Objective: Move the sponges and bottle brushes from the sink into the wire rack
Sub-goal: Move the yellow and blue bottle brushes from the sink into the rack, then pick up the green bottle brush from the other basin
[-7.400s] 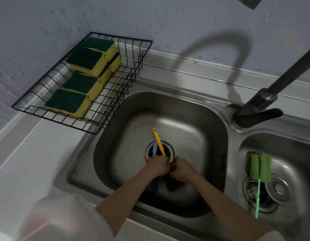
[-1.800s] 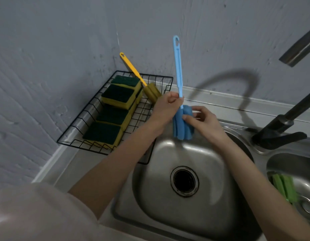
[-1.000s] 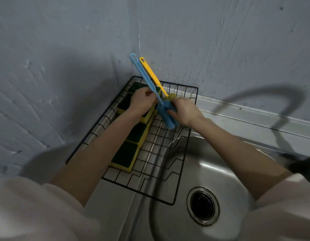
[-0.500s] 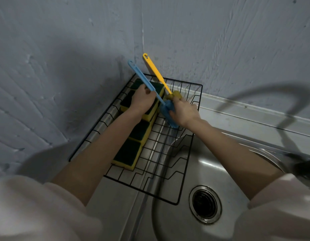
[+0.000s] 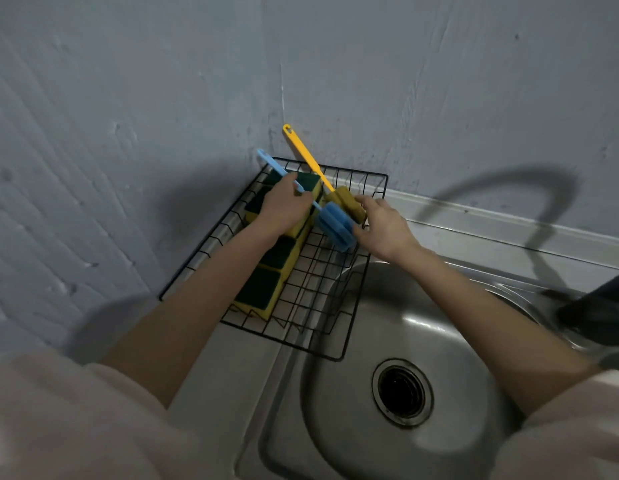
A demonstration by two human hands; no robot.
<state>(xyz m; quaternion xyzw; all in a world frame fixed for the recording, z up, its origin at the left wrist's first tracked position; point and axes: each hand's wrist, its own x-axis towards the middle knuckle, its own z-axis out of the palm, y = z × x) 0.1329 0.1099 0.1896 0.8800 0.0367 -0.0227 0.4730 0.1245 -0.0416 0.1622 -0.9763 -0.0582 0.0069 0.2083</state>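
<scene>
Left hand [image 5: 284,206] grips the thin handle of the blue bottle brush [image 5: 334,227], fingers curled round it, while the right hand [image 5: 381,226] pinches the brush's blue sponge head between thumb and fingers. That head sits low over the far right part of the wire rack [image 5: 339,358]; whether it touches the wires cannot be told. Its handle slants up and away toward the rack's far left corner. Just behind it, touching the blue head, lies the yellow bottle brush [image 5: 346,200], its brownish sponge head inside the rack near the far edge and its handle leaning out over the back rim toward the wall corner. Along the rack's left side runs a row of sponges [image 5: 261,292], green scouring faces up and yellow underneath, partly hidden by the left forearm. The rack stands at the far left corner of the bench, its right edge overhanging the sink [image 5: 336,427]. A dark tap [image 5: 599,317] shows at the right border.
</scene>
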